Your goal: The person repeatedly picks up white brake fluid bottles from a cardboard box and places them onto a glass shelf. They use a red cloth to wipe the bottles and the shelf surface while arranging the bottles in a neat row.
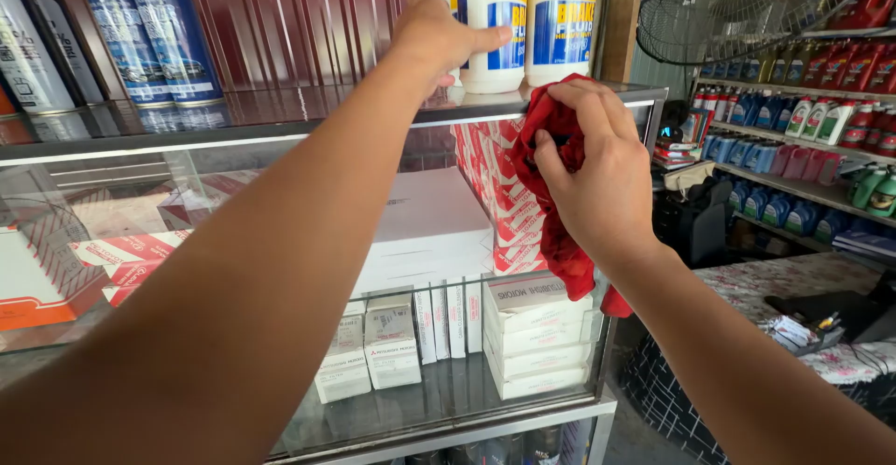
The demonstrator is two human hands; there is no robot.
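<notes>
The right hand (602,180) clutches a crumpled red cloth (551,194) against the front edge of the glass display cabinet (280,115), the cloth's long axis hanging downward. The left hand (439,40) grips a white upright plastic bottle with blue and yellow label (492,21) standing on the cabinet's top, beside a second such bottle (562,17).

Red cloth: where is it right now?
The red cloth is bunched in the right hand at the glass cabinet's right front corner, below the white bottles.
</notes>
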